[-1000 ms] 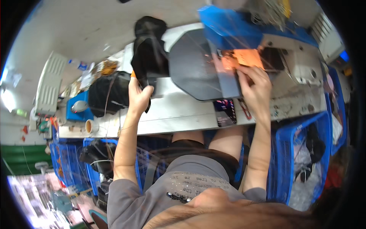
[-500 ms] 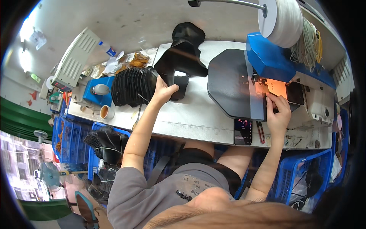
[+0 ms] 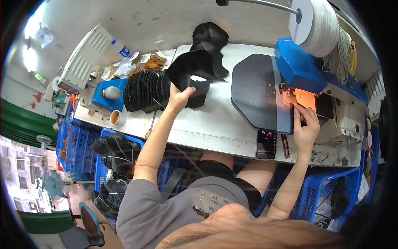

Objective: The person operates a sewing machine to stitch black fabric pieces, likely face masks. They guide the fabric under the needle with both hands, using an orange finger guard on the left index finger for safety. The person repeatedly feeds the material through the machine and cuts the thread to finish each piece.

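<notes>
My left hand (image 3: pixel 179 98) is closed on a black curved piece of material (image 3: pixel 190 66), shaped like a shoe upper, raised at the left of the white table. Right beside it stands a tight row of similar black pieces (image 3: pixel 143 91). Behind the held piece, more black pieces (image 3: pixel 210 34) lie against the wall. My right hand (image 3: pixel 306 122) rests at the edge of the sewing machine's dark plate (image 3: pixel 255 89), just in front of the lit needle area (image 3: pixel 289 96). Its thumb and forefinger are pinched together; what is between them, if anything, is hidden.
A blue sewing machine head (image 3: pixel 296 62) stands at the right under a white thread spool (image 3: pixel 321 29). A phone (image 3: pixel 266 145) and red thread snips (image 3: pixel 285 146) lie at the front edge. A paper cup (image 3: pixel 117 118) stands left. Blue baskets (image 3: pixel 331 182) flank my legs.
The black piece in my left hand has bent over, its upper part now a rounder curve. My right hand stays near the needle. The whole view has shifted slightly.
</notes>
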Tool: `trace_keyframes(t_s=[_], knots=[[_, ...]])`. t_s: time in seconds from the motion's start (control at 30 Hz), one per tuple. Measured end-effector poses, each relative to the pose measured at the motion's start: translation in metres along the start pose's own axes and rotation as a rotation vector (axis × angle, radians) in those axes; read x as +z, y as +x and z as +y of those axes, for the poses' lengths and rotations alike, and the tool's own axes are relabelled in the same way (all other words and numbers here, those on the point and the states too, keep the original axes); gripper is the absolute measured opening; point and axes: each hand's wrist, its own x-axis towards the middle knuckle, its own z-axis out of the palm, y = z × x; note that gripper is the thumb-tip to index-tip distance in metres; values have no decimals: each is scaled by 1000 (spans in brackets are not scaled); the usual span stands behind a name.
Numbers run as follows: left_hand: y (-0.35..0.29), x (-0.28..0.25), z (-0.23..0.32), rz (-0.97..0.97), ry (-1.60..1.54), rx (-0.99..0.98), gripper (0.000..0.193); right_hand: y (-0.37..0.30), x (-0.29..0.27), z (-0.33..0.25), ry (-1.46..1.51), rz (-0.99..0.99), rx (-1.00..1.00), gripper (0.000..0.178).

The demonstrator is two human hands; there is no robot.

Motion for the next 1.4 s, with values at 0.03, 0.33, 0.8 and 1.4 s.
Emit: trace_keyframes(t_s=[0.03,0.33,0.8,1.4], knots=[[0,5,2,25,35,62,52,0,0,0,-7,-1,-13,11],[5,-18,-69,-290,1528,393,96,1,3,0,11,10,-38,10],[69,61,-66,-436,1548,252,59,0,1,2,-48,34,-53,10],[4,142,62,-336,974,1144,17,1,8,-23,-109,-40,-85,15]])
